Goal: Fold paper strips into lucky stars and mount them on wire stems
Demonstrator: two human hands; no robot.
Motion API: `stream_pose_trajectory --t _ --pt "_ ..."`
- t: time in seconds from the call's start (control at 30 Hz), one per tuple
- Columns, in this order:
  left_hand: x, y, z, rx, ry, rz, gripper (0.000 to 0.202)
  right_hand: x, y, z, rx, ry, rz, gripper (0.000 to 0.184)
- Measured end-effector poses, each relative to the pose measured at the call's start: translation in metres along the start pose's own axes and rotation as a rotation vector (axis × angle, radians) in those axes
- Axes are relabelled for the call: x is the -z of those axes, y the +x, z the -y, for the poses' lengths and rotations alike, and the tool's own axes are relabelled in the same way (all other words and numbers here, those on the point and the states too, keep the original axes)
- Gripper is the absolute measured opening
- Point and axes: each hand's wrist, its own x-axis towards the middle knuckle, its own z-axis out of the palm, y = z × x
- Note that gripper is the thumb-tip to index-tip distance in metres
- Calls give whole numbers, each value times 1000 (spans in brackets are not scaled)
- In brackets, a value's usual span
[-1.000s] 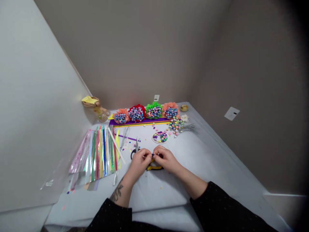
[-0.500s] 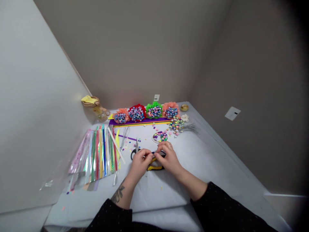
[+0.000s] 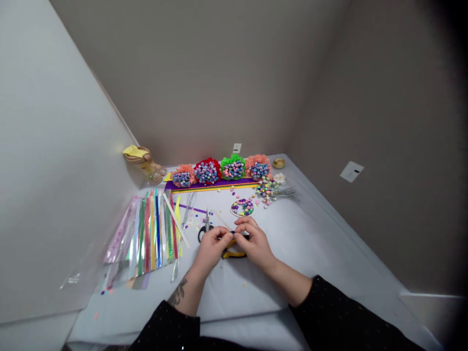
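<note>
My left hand [image 3: 215, 243] and my right hand [image 3: 254, 243] meet above the middle of the table, thumbs and fingertips pinched together. Between them is a small dark blue paper strip [image 3: 232, 233], mostly covered by the fingers. A thin pale strip [image 3: 224, 221] reaches up and left from the fingertips; I cannot tell if it is part of the blue one. Yellow-and-black pliers [image 3: 234, 254] lie beneath my hands. Beside my left fingers rest black-handled scissors [image 3: 207, 226]. Just beyond my right fingers sits a round dish [image 3: 242, 213] with small colourful folded stars.
Shiny coloured strips in clear sleeves [image 3: 148, 234] spread out at left. Along the back stand several ruffled bouquets of small stars [image 3: 207, 170] on coloured sheets [image 3: 215, 185]. Wired stars [image 3: 268, 189] lie at the right back. A beige boot-shaped holder [image 3: 141, 158] stands by the left wall.
Both hands stay together, with slight finger shifts around the dark blue strip. The right fingers have dipped a little, and the thin pale strip now shows above the fingertips.
</note>
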Motion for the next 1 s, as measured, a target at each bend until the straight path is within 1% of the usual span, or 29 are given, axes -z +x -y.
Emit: stream_pose_trajectory --t 0.1,0.2,0.3,0.37,0.47,0.53,0.63,0.73,0.77,0.8,0.87,0.9,0.93,0.97,1.0 --pt "-1 0 0 2 4 -12 22 -1 2 0 -29 36 18 6" --pt "-2 0 1 -4 21 -58 22 -1 5 -2 -40 25 43 7" --pt "-3 1 2 -8 37 -109 24 -2 7 -5 -21 -19 90 7" --pt "-5 2 4 -14 41 -129 24 -2 7 -7 1 -53 98 7" --pt "-4 3 5 -42 39 -160 21 -2 6 -9 27 -75 81 6" --pt "1 2 3 -70 34 -200 19 1 6 -9 54 -72 68 5" --pt "11 -9 -8 -111 26 -278 19 6 6 -8 119 -87 7 7" --pt "22 -39 -25 -156 28 -312 16 12 3 -4 172 -124 -42 9" --pt "24 -53 -28 -180 38 -286 15 14 0 0 186 -134 -43 9" --pt "27 -69 -29 -230 79 -234 16 15 -5 4 198 -139 -32 9" --pt "33 -105 -24 -307 158 -139 16 19 -19 19 217 -130 28 10" --pt "36 -123 -16 -323 183 -104 15 21 -30 28 225 -111 88 11" --pt "39 -142 -7 -326 198 -109 15 22 -43 37 227 -87 166 13" --pt "42 -160 5 -314 214 -137 14 22 -58 46 228 -49 265 15" --pt "45 -178 17 -296 234 -184 14 21 -75 53 230 -2 414 17"
